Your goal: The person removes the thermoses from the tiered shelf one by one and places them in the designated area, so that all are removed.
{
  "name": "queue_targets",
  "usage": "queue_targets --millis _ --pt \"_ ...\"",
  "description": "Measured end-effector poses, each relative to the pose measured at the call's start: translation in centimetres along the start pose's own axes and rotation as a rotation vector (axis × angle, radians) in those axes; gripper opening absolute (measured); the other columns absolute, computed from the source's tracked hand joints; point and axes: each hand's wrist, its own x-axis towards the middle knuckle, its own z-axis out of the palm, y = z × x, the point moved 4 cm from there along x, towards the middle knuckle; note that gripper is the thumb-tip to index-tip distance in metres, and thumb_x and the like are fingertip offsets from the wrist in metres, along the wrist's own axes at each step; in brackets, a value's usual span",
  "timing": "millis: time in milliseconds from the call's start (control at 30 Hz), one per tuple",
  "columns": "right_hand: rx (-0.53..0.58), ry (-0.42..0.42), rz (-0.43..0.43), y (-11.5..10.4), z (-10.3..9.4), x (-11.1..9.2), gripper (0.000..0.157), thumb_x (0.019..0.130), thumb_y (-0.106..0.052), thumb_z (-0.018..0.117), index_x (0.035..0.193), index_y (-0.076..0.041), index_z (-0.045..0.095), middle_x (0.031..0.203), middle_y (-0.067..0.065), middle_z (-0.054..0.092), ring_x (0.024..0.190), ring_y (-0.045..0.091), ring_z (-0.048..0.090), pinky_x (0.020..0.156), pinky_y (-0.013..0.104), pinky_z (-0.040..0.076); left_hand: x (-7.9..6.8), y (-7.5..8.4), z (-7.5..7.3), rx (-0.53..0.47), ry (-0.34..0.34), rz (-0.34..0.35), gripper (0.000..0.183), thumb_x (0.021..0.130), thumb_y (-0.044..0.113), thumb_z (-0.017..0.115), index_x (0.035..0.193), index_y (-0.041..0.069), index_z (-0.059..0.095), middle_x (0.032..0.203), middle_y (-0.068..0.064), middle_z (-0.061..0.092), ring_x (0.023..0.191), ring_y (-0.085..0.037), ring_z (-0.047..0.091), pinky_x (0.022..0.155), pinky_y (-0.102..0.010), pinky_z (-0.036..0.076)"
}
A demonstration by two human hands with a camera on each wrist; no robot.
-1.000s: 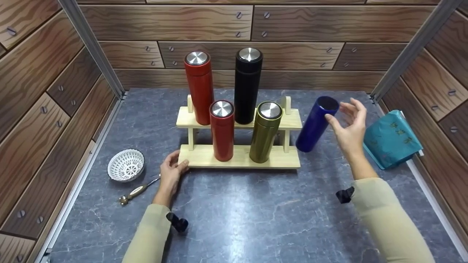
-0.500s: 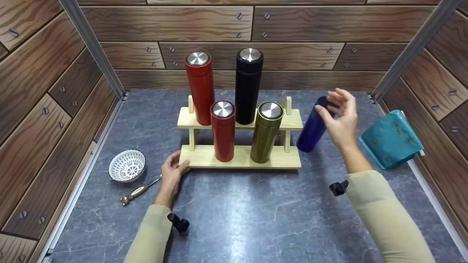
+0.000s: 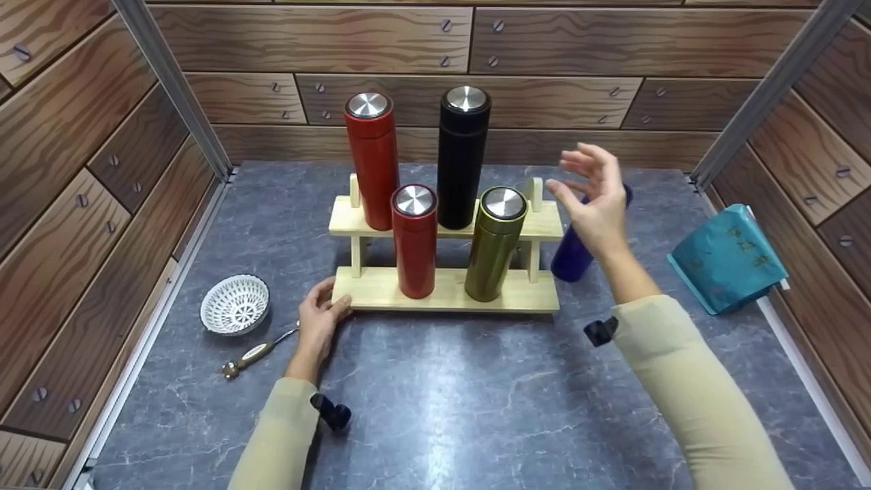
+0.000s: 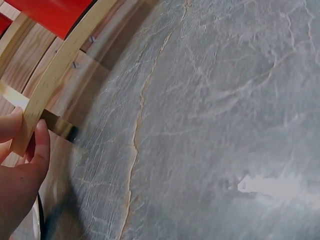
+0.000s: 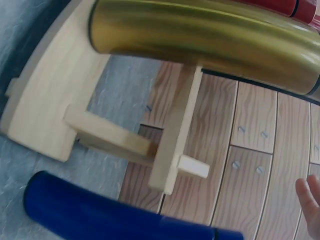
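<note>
A two-tier wooden rack [image 3: 446, 289] bears several steel-topped thermos bottles. A red thermos [image 3: 371, 163] and a black thermos [image 3: 463, 163] stand on its upper tier; a dark red thermos [image 3: 415, 252] and a gold thermos [image 3: 495, 252] stand on the lower. My left hand [image 3: 318, 323] pinches the lower board's left end between thumb and fingers, as the left wrist view confirms. My right hand [image 3: 595, 204] is raised in the air with parted, loosely bent fingers and holds nothing. Behind it, partly hidden, a blue thermos [image 3: 571, 258] stands on the table beside the rack's right end.
A white woven-pattern bowl [image 3: 235, 305] and a metal scoop-like tool with a brown handle [image 3: 257, 352] lie left of the rack. A teal bag [image 3: 728, 258] lies at the right. Wood-patterned walls [image 3: 544, 41] enclose the table [image 3: 442, 408] on three sides.
My right hand has moved left and up, away from the blue thermos's top toward the rack. The left hand keeps its place on the board, and the bottles stand where they were.
</note>
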Motion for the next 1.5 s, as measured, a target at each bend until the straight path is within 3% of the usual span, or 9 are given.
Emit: queue_targets --millis 267,400,500,767,1000,1233,1500 --pt "0.060 -0.042 -0.018 -0.2 2.1 1.0 0.050 0.078 0.004 0.070 0.122 0.002 0.048 0.112 0.027 0.056 0.102 0.038 0.056 0.084 0.038 0.054 -0.5 0.7 0.3 -0.001 -0.016 -0.019 0.053 0.081 -0.013 0.062 0.131 -0.007 0.044 0.119 -0.025 0.047 0.085 -0.018 0.058 0.068 -0.026 0.058" --pt "0.062 -0.059 0.004 -0.3 3.2 1.5 0.051 0.078 0.002 0.071 0.122 0.003 0.046 0.111 0.019 0.059 0.102 0.037 0.056 0.082 0.039 0.055 -0.5 0.7 0.3 0.011 -0.011 -0.015 0.052 0.081 -0.014 0.061 0.130 -0.007 0.044 0.117 -0.025 0.047 0.085 -0.018 0.058 0.068 -0.027 0.058" --pt "0.049 -0.073 0.050 -0.3 4.0 2.0 0.053 0.079 0.000 0.072 0.124 0.004 0.044 0.111 0.012 0.060 0.102 0.031 0.057 0.081 0.037 0.055 -0.1 0.1 0.1 0.016 0.002 -0.004 0.052 0.081 -0.013 0.063 0.129 -0.005 0.046 0.117 -0.023 0.048 0.084 -0.017 0.058 0.066 -0.024 0.057" --pt "0.060 -0.136 0.255 -0.2 6.2 3.8 0.060 0.078 -0.005 0.074 0.129 -0.003 0.042 0.117 0.015 0.057 0.108 0.025 0.054 0.088 0.036 0.052 0.0 0.1 0.0 0.033 0.019 0.027 0.050 0.081 -0.012 0.064 0.128 -0.005 0.047 0.116 -0.022 0.048 0.081 -0.015 0.058 0.064 -0.022 0.057" --pt "0.064 -0.226 0.288 -0.3 8.2 4.8 0.066 0.076 -0.006 0.076 0.131 0.000 0.039 0.121 0.018 0.054 0.113 0.030 0.049 0.099 0.035 0.043 -0.2 -0.1 0.0 0.022 0.023 0.027 0.050 0.081 -0.013 0.063 0.128 -0.005 0.047 0.116 -0.022 0.049 0.081 -0.015 0.059 0.064 -0.023 0.057" --pt "0.076 -0.304 0.333 -0.4 9.7 5.3 0.074 0.075 -0.009 0.078 0.135 -0.005 0.035 0.124 0.015 0.051 0.110 0.027 0.052 0.095 0.035 0.047 -0.2 0.0 -0.1 0.012 0.021 0.030 0.051 0.081 -0.011 0.064 0.128 -0.004 0.047 0.117 -0.019 0.050 0.081 -0.015 0.059 0.065 -0.024 0.058" --pt "0.099 -0.259 0.351 -0.4 10.6 6.1 0.071 0.072 -0.007 0.079 0.131 -0.006 0.039 0.118 0.012 0.054 0.102 0.025 0.054 0.090 0.035 0.050 -0.2 0.0 0.1 0.008 0.015 0.021 0.050 0.081 -0.012 0.063 0.128 -0.004 0.048 0.117 -0.019 0.050 0.082 -0.016 0.059 0.065 -0.025 0.058"
